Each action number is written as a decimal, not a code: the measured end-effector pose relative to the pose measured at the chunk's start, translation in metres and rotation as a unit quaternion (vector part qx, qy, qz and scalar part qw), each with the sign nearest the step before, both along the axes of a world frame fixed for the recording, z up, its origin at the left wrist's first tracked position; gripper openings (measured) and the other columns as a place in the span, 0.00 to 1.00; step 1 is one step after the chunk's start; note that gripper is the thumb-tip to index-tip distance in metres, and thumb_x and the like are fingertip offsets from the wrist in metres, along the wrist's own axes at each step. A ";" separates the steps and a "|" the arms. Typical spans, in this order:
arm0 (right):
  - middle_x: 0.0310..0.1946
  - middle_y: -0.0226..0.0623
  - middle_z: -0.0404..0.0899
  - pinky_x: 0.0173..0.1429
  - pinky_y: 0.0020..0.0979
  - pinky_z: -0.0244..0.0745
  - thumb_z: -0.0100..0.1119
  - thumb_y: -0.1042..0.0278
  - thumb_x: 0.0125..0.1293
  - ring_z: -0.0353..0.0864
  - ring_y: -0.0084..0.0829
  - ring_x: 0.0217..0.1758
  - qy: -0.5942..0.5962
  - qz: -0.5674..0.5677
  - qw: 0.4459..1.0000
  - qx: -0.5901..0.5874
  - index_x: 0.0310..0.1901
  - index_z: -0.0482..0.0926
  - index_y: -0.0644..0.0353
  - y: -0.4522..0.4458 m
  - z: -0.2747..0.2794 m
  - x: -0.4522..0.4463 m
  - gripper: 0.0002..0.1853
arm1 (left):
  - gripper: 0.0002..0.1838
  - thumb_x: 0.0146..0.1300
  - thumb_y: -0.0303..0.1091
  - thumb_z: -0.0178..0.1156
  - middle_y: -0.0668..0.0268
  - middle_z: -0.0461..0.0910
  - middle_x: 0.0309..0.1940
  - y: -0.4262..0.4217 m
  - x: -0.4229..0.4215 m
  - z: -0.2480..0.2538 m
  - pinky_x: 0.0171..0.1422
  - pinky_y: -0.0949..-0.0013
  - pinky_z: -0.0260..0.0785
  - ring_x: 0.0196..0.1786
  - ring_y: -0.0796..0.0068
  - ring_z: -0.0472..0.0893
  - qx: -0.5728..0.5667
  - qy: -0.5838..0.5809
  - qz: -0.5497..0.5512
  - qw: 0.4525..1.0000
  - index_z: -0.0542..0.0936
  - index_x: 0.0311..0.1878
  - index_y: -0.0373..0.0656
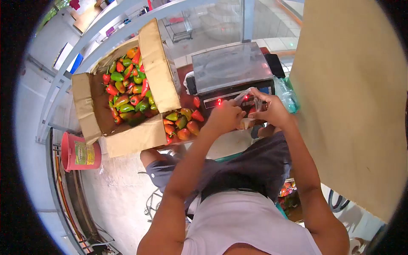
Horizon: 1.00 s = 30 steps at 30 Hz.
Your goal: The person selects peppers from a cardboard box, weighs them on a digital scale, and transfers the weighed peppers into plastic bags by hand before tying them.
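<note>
Both hands meet just in front of a digital scale [233, 68] with a metal top and lit red digits. My left hand [224, 114] is closed at the left side of a clear plastic bag [243, 96]. On the bag's other side, my right hand [271, 109] has its thumb and fingers curled round the plastic. Something reddish shows through the bag, partly hidden by the fingers. Loose red and green peppers [183, 123] lie left of my left hand, beside an open cardboard box [159, 68] of peppers.
A red bucket [68, 151] stands on the floor at the left. A tall tan board [352, 93] rises at the right. Green plastic bags [288, 94] hang beside the scale. More bagged peppers [289, 189] are low at the right. Metal rails and glass run behind.
</note>
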State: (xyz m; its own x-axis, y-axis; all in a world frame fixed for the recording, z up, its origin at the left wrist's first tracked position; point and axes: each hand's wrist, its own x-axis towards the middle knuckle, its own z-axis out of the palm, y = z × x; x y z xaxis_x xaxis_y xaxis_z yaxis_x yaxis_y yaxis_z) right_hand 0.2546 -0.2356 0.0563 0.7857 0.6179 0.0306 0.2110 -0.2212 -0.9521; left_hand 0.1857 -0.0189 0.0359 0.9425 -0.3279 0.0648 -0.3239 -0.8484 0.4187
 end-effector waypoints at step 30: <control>0.49 0.36 0.83 0.63 0.31 0.74 0.62 0.62 0.73 0.81 0.29 0.52 0.128 0.358 0.925 0.008 0.52 0.82 0.63 0.022 0.030 -0.139 0.15 | 0.26 0.63 0.31 0.72 0.75 0.64 0.15 0.028 -0.078 0.144 0.27 0.71 0.53 0.24 0.87 0.61 -0.337 -0.145 0.170 0.914 0.67 0.16 0.37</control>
